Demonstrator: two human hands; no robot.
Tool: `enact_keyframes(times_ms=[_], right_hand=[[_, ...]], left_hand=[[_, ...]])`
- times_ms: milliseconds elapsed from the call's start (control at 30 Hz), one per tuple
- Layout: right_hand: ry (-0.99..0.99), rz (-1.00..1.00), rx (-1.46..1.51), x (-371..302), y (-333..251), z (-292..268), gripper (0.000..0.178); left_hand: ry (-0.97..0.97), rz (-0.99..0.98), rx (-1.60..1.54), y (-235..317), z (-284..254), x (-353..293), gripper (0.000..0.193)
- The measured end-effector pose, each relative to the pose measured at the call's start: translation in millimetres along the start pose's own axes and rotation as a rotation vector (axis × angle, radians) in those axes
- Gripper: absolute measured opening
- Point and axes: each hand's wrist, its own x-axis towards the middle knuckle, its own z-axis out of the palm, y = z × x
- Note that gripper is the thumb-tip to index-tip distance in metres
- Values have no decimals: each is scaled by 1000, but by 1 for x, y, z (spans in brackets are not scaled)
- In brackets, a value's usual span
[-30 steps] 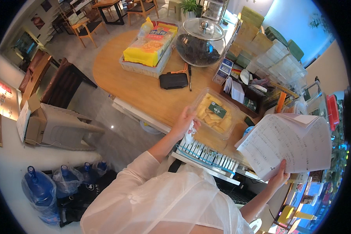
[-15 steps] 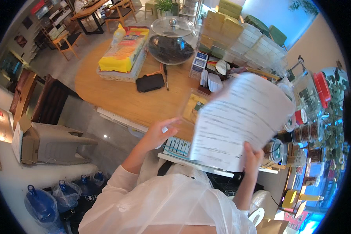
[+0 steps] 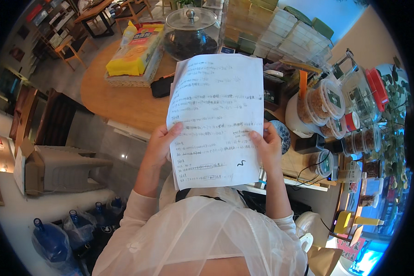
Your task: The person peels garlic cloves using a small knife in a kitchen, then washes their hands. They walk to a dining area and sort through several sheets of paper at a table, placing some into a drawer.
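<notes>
A small stack of white paper sheets (image 3: 216, 110), covered in dark handwriting, is held up before me above the table's near edge. At its left edge my left hand (image 3: 162, 140) is closed, thumb on the front and fingers behind. My right hand (image 3: 267, 146) grips the right edge in the same way, thumb on top. The sheets hide the middle of the table. A black flat case (image 3: 161, 87) pokes out past their upper left edge.
On the wooden table (image 3: 101, 99) lie a yellow package (image 3: 135, 50) in a white basket (image 3: 129, 80) and a lidded glass jar (image 3: 191, 34). Clear food tubs (image 3: 324, 103) and a black box (image 3: 308, 144) crowd the right. Blue water bottles (image 3: 53, 239) stand lower left.
The sheets, held before by my right hand alone, have moved left and straightened in front of me. My left hand, free before, has taken hold of their left edge.
</notes>
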Motion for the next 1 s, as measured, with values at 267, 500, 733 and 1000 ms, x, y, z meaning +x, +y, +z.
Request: enact_keyframes(times_ms=[267,500,733,1000], right_hand=[[169,-196,-122,-5,-1,-7,13],[709,-495,-409,-10,-14,-64,20],[719,-368,-119,-27,-25,-112,23],[638,-443,-310,-32,-9,-85,15]], left_hand=[[86,88,27,-15,10,7,37],[127,28,-98,-8,9,16,40],[60,-6,-144,0,8,17,40],[62,-40,-65,-11,11,25,38]])
